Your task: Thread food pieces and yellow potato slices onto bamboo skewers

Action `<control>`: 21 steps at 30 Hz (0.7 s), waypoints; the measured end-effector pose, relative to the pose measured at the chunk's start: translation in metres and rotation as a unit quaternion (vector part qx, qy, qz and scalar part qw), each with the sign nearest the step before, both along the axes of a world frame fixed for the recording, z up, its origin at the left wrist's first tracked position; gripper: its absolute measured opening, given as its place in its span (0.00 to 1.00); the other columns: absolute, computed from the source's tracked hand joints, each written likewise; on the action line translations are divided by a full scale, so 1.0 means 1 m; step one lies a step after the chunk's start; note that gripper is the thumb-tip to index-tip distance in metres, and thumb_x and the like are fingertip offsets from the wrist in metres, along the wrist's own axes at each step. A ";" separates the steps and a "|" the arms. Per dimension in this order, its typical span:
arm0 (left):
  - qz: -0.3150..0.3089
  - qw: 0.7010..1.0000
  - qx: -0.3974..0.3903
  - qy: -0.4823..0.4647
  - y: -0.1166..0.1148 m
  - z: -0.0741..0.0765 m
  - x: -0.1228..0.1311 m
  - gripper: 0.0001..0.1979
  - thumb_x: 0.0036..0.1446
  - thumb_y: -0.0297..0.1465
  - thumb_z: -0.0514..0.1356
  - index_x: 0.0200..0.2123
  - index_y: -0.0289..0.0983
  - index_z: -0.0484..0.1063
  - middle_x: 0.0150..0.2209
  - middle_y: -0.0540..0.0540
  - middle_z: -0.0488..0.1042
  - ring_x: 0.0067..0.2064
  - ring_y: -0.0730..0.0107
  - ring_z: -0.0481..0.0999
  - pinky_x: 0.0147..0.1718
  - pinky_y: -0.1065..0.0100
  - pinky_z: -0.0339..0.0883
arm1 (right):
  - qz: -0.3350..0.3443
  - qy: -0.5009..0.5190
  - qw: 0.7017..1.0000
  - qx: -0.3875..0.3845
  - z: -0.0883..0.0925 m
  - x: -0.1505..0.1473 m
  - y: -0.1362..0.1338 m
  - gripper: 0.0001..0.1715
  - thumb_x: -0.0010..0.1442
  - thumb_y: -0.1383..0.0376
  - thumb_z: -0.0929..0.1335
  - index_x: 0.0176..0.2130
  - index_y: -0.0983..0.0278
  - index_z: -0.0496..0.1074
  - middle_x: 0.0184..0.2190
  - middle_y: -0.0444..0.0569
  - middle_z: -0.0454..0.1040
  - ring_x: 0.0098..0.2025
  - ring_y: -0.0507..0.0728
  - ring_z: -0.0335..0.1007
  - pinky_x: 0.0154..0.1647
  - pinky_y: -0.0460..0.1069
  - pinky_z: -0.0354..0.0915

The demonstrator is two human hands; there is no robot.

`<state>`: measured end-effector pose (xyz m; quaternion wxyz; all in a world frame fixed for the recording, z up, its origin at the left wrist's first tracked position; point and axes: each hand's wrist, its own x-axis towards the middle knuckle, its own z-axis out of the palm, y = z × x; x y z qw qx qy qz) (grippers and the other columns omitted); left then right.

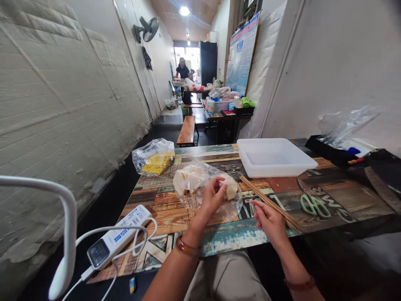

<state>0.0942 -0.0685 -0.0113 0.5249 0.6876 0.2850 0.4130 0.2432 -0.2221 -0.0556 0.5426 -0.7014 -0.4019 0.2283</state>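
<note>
My left hand (pixel 214 194) is curled over a clear plastic bag (pixel 206 167), thumb and fingertips close together. Just right of those fingertips is a pale, rounded flat piece (pixel 232 187); whether they grip it is unclear. More pale pieces (pixel 188 179) lie at the bag's left side, with thin sticks (pixel 193 202) running from them towards me. My right hand (pixel 268 219) is closed in a pinch above the table's front part, and what it holds, if anything, cannot be made out. Beside it, a bundle of thin bamboo skewers (pixel 266 198) lies diagonally, partly behind the hand.
A white plastic tub (pixel 277 169) stands at the back. Green-handled scissors (pixel 315 205) lie at right. A bag with yellow contents (pixel 158 162) sits back left. A power strip (pixel 122 234) with white cables is front left. A person (pixel 182 69) stands far off, beyond a bench (pixel 187 129).
</note>
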 end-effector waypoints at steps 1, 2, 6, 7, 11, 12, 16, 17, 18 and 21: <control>0.022 1.000 0.005 0.004 -0.001 0.000 -0.002 0.12 0.56 0.36 0.56 0.41 0.35 0.67 0.25 0.53 0.65 0.25 0.77 0.63 0.25 0.74 0.56 | -0.010 0.062 0.998 0.007 -0.002 -0.001 0.005 0.24 0.58 0.51 0.65 0.46 0.63 0.74 0.22 0.43 0.69 0.17 0.50 0.62 0.17 0.46 0.60; 0.034 0.999 0.019 0.020 -0.002 0.000 -0.005 0.11 0.56 0.36 0.55 0.40 0.35 0.67 0.25 0.53 0.65 0.25 0.76 0.64 0.26 0.74 0.57 | -0.019 0.117 0.993 0.014 -0.004 -0.002 0.010 0.26 0.56 0.50 0.66 0.46 0.65 0.74 0.21 0.42 0.67 0.16 0.49 0.60 0.15 0.46 0.56; 0.008 0.964 0.169 0.207 -0.008 0.004 -0.024 0.13 0.59 0.35 0.51 0.30 0.35 0.70 0.27 0.48 0.70 0.29 0.72 0.69 0.30 0.71 0.58 | -0.007 0.234 0.972 0.023 -0.005 0.003 0.017 0.30 0.49 0.49 0.70 0.45 0.66 0.73 0.19 0.39 0.65 0.15 0.47 0.57 0.14 0.43 0.49; 0.005 0.940 0.210 0.268 -0.009 0.006 -0.027 0.14 0.60 0.34 0.50 0.28 0.35 0.71 0.28 0.46 0.71 0.31 0.71 0.70 0.31 0.70 0.59 | 0.002 0.243 0.970 0.025 -0.005 0.006 0.017 0.30 0.48 0.49 0.71 0.45 0.66 0.73 0.19 0.39 0.65 0.15 0.47 0.57 0.14 0.43 0.49; 0.051 0.832 0.298 0.465 -0.005 0.013 -0.026 0.16 0.61 0.31 0.48 0.29 0.35 0.74 0.34 0.41 0.74 0.34 0.65 0.73 0.34 0.67 0.62 | 0.013 0.264 0.963 0.045 -0.008 0.015 0.014 0.28 0.48 0.49 0.72 0.43 0.65 0.73 0.19 0.38 0.66 0.16 0.47 0.58 0.14 0.42 0.50; 0.062 0.813 0.306 0.491 -0.003 0.015 -0.021 0.15 0.60 0.31 0.49 0.30 0.35 0.74 0.36 0.40 0.74 0.36 0.64 0.74 0.35 0.66 0.62 | 0.014 0.267 0.962 0.052 -0.009 0.017 0.013 0.28 0.49 0.50 0.71 0.43 0.65 0.73 0.20 0.38 0.66 0.17 0.47 0.59 0.14 0.42 0.50; 0.086 0.781 0.297 0.543 0.007 0.017 0.005 0.15 0.60 0.35 0.50 0.35 0.34 0.75 0.39 0.37 0.75 0.41 0.59 0.75 0.39 0.64 0.65 | 0.021 0.264 0.962 0.066 -0.013 0.016 0.012 0.27 0.50 0.50 0.71 0.44 0.65 0.72 0.20 0.39 0.67 0.17 0.46 0.59 0.14 0.41 0.51; 0.086 0.780 0.288 0.549 0.009 0.017 0.011 0.17 0.60 0.37 0.50 0.35 0.34 0.76 0.39 0.37 0.75 0.42 0.58 0.75 0.39 0.64 0.65 | 0.021 0.261 0.963 0.068 -0.013 0.015 0.012 0.27 0.51 0.50 0.71 0.44 0.65 0.72 0.20 0.39 0.67 0.17 0.46 0.59 0.14 0.41 0.51; 0.087 0.781 0.279 0.552 0.010 0.017 0.017 0.18 0.60 0.39 0.51 0.35 0.34 0.76 0.39 0.36 0.75 0.42 0.58 0.75 0.40 0.63 0.65 | 0.021 0.257 0.964 0.069 -0.013 0.014 0.012 0.27 0.51 0.49 0.71 0.44 0.65 0.72 0.20 0.39 0.67 0.17 0.46 0.60 0.14 0.41 0.51; 0.099 0.794 0.259 0.541 0.011 0.011 0.032 0.17 0.58 0.41 0.54 0.37 0.34 0.75 0.42 0.36 0.74 0.44 0.59 0.74 0.42 0.63 0.65 | 0.017 0.249 0.966 0.072 -0.012 0.012 0.013 0.28 0.50 0.48 0.71 0.43 0.65 0.73 0.20 0.40 0.67 0.17 0.47 0.60 0.14 0.42 0.52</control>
